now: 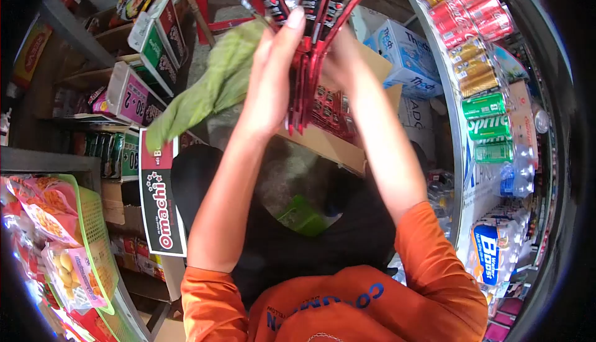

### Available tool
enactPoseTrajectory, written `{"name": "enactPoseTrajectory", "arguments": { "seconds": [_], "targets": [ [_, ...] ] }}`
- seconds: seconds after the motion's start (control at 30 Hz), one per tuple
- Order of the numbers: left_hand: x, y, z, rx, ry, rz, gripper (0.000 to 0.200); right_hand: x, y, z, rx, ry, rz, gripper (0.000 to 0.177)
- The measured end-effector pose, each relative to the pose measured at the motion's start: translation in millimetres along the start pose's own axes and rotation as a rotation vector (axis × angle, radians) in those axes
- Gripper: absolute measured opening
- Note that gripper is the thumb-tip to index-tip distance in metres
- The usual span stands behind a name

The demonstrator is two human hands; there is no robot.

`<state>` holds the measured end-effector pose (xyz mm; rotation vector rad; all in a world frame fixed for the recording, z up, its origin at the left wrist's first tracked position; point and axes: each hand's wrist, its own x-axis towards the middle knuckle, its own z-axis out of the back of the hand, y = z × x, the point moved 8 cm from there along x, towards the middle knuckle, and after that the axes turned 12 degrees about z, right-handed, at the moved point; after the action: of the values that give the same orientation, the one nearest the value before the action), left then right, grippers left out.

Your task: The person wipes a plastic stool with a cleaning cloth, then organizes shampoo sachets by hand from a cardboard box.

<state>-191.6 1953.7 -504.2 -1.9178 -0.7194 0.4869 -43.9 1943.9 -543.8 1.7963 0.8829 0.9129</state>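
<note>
The left hand (273, 75) is raised with its fingers (287, 35) straight and held together, pressed flat against the near side of a bunch of glossy red-and-black foil sachet strips (316, 28), which stand upright and fan out above the fingertips. The right hand (346, 63) sits on the far side of the same bunch, touching it; its fingers are hidden behind the foil, so I cannot tell whether they are curled or straight. The sachet strips are thus sandwiched between the two hands. Just left of the left fingers a limp olive-green cloth (211, 87) hangs down, though its hold is not clear. Below and behind the fingers lies an open brown cardboard box (332, 146) holding more red packets. Right of the right hand stand blue-and-white printed cartons (403, 50), and further right a curved metal shelf (452, 112) carries rows of red, gold and green drink cans (481, 44). Well below the left hand, a red-and-black "Omachi" sign (161, 199) hangs beside a light green plastic basket (93, 236) of snack bags.
</note>
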Motion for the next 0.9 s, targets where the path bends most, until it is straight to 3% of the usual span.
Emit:
{"name": "enactPoseTrajectory", "arguments": {
  "seconds": [0.07,0.2,0.37,0.4,0.5,0.6,0.7,0.77,0.8,0.87,0.9],
  "targets": [
    [-3.5,-8.3,2.0,0.057,0.009,-0.046,0.059,-16.6,45.6,34.4,0.075,-0.224,0.075,0.034],
    [-3.8,-5.9,-8.3,0.233,0.006,-0.056,0.06,-52.4,110.9,89.4,-0.024,-0.286,0.323,0.037],
    [12.8,0.6,-0.6,0.39,-0.177,-0.294,0.059,-101.6,131.8,102.4,-0.087,-0.426,0.525,0.031],
    [22.2,1.8,-4.5,0.366,-0.111,-0.291,0.058,-104.2,131.0,101.4,-0.105,-0.399,0.531,0.031],
    [31.5,28.0,-5.8,0.136,0.012,-0.045,0.057,-111.4,137.1,91.2,-0.082,-0.394,0.582,0.031],
    [32.1,35.9,-21.6,0.017,0.103,-0.031,0.055,-124.0,126.5,55.4,-0.205,-0.293,0.491,0.032],
    [22.4,31.8,-48.8,-0.147,0.114,-0.049,0.066,-129.0,110.0,0.3,-0.577,0.072,0.665,0.038],
    [23.4,26.5,-63.4,-0.199,0.31,-0.065,0.074,-132.0,100.8,-31.0,-0.827,0.259,0.768,0.052],
    [24.2,28.8,-67.0,-0.241,0.322,-0.03,0.082,-127.1,93.5,-36.1,-0.83,0.254,0.763,0.052],
    [27.3,42.0,-70.5,-0.252,0.326,-0.058,0.078,-117.3,87.6,-36.5,-0.872,0.127,0.84,0.06],
    [27.1,43.5,-73.5,-0.261,0.329,-0.093,0.075,-106.0,97.4,-34.4,-0.893,0.107,0.722,0.068]
  ]
}}
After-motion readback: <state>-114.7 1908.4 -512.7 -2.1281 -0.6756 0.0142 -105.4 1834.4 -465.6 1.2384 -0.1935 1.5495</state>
